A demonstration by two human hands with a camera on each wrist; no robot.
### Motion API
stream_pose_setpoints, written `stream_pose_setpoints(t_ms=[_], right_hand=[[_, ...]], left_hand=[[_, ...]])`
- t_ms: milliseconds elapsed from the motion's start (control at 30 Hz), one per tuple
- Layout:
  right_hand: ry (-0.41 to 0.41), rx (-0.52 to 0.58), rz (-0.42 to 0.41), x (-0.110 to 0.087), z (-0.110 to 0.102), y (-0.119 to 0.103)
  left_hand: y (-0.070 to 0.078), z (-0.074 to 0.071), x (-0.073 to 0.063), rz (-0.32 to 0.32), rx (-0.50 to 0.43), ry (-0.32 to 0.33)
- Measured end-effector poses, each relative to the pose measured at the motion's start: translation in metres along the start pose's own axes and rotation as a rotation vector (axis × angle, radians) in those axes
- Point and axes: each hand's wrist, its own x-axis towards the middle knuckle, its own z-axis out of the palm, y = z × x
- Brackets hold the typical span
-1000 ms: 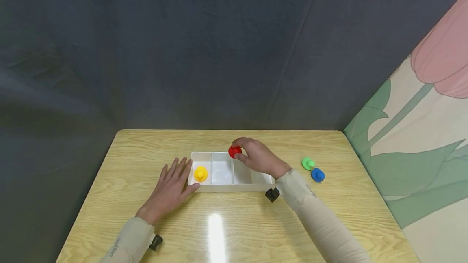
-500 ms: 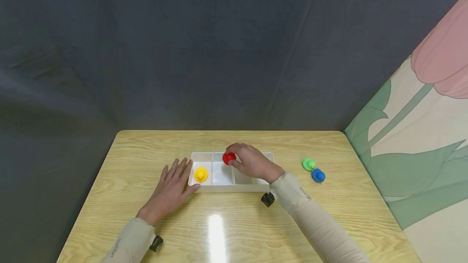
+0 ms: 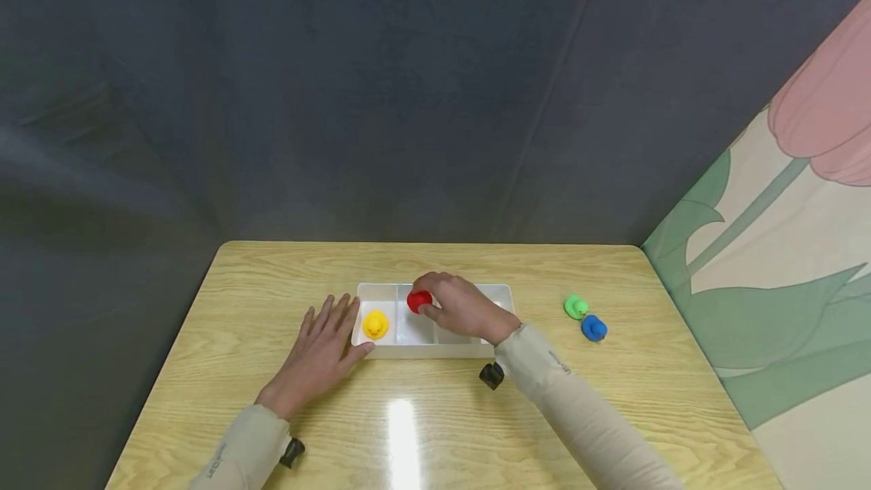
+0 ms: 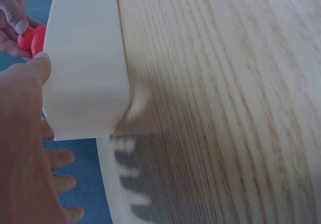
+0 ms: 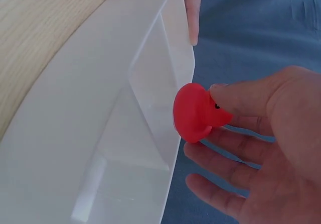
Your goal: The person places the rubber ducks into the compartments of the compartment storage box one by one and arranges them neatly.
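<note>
My right hand (image 3: 466,308) pinches a red rubber duck (image 5: 193,113) between thumb and fingers. It holds the duck over the second compartment from the left of a long white divided tray (image 3: 429,351). In the right wrist view the duck is tilted, close to the tray's rim. My left hand (image 3: 316,358) lies with fingers spread at the tray's left end, thumb at the front corner. A yellow rubber duck (image 3: 375,324) sits in the leftmost compartment. The right forearm and hand hide part of the tray's right compartments.
To the right of the tray, a green rubber duck (image 3: 575,306) and a blue rubber duck (image 3: 594,328) stand close together on the wooden table (image 3: 435,429). Dark cloth (image 3: 408,97) hangs behind the table, and a flower-patterned cloth (image 3: 782,308) at the right.
My right hand has moved left and slightly toward me, carrying the red rubber duck from the tray's back rim to over the second compartment. The left hand has stayed in place.
</note>
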Motion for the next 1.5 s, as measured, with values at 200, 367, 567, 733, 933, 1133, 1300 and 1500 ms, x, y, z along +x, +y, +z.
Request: stream_pose_setpoints(t_ms=[200,367,567,733,933,1133,1300,1500], right_hand=[[-0.019,0.015,0.015,0.003,0.004,-0.002],[-0.029,0.006,0.020,0.004,0.008,-0.002],[-0.027,0.004,-0.001,0.006,0.013,-0.003],[-0.038,0.007,0.001,0.008,0.017,-0.003],[-0.045,0.005,-0.001,0.010,0.019,-0.003],[-0.039,-0.005,-0.007,0.010,0.021,-0.002],[-0.035,-0.011,-0.011,0.010,0.022,-0.001],[-0.026,-0.034,-0.026,0.010,0.022,-0.001]], left_hand=[[0.001,-0.001,0.000,-0.001,-0.004,-0.001],[0.001,-0.001,0.001,0.001,-0.011,-0.009],[0.001,-0.001,0.001,0.003,0.000,-0.010],[0.001,-0.001,0.001,0.006,0.003,-0.003],[0.002,-0.003,0.000,0.004,0.004,-0.001],[0.003,-0.002,0.001,0.007,0.012,0.005],[0.002,-0.001,0.002,-0.001,-0.003,-0.011],[0.001,0.000,0.002,0.000,-0.003,-0.001]])
